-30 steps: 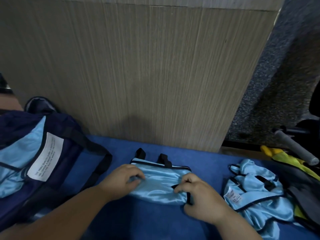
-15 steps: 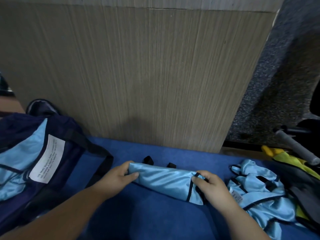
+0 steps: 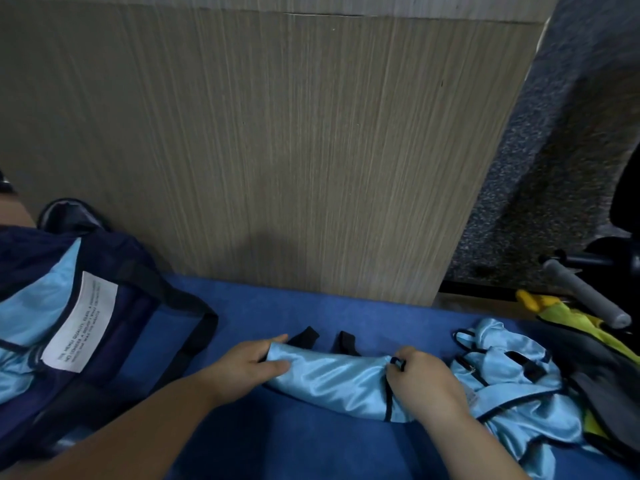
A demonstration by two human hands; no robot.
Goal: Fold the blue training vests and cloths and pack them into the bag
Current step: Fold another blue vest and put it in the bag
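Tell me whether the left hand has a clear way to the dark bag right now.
Probably yes. The left hand grips the folded vest at its end, and the bag lies open just beside it on the blue surface, with only the black strap between them.

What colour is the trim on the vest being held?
Black edge trim on shiny light-blue vest; head view.

We're on one head-worn wide-angle view, looking forward and down, close in: left hand [image 3: 254,363] and right hand [image 3: 427,386] on the light blue vest [image 3: 332,382] sit low centre, wood-grain panel [image 3: 277,150] filling the upper frame.
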